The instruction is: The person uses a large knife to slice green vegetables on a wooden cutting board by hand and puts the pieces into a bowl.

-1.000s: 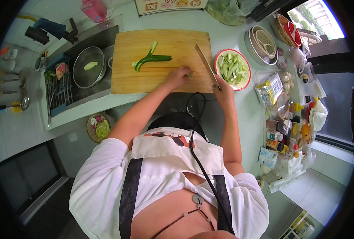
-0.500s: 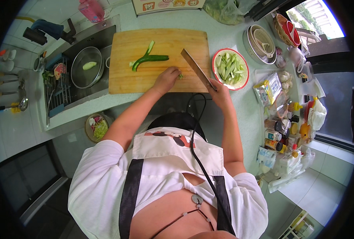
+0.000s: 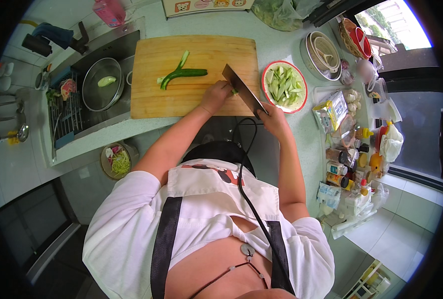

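Cucumber piece (image 3: 235, 91), a small green bit, lies on the near right part of the wooden cutting board (image 3: 156, 99), mostly hidden under the left hand (image 3: 215, 95) and the cleaver (image 3: 241, 89), so its shape and length are hard to make out. The left hand is curled, its fingertips pressing down on that bit; how much of it they cover cannot be told. The right hand (image 3: 274, 119) is closed round the cleaver's handle, which is fully hidden inside the fist; the broad blade slants up and to the left over the board's edge, its tip just beside the left hand. Farther back on the board lie long green cucumber strips (image 3: 181, 74), well apart from both hands. A red-rimmed plate (image 3: 301, 99) with pale green slices stands on the desk (image 3: 276, 50) just right of the board. To the left, a metal bowl (image 3: 94, 94) in the sink holds one pale piece, too small to identify. Bottles and packets at the right are crowded and bent by the lens. A dark cable (image 3: 241, 164) crosses the person's chest.
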Available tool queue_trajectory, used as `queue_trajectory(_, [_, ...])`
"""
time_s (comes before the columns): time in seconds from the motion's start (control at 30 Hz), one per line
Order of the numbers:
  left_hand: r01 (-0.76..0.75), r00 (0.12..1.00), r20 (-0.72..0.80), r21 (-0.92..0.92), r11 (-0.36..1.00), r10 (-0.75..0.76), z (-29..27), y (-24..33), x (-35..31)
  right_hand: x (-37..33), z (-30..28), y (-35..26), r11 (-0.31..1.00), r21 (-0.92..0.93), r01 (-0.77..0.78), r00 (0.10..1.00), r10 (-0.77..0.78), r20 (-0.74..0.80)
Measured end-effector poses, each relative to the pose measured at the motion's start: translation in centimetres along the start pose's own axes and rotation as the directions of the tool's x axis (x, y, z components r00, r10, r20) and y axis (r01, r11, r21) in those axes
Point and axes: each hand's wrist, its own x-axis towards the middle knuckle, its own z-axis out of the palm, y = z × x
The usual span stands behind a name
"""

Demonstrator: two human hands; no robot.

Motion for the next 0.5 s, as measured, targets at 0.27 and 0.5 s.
queue_trajectory(0.27, [-0.047,0.999,0.015,-0.032,0.998,0.048,-0.5,0.2,0.2,1.0,0.0,0.4,0.996,0.067,-0.067,0.996,0.062,0.066])
queue_trajectory(0.5, [-0.093,0.995,0.020,-0.004,0.996,0.093,-0.7,0.1,0.3,2.4,1.4,0.6,0.986,0.154,-0.071,0.996,0.063,0.058])
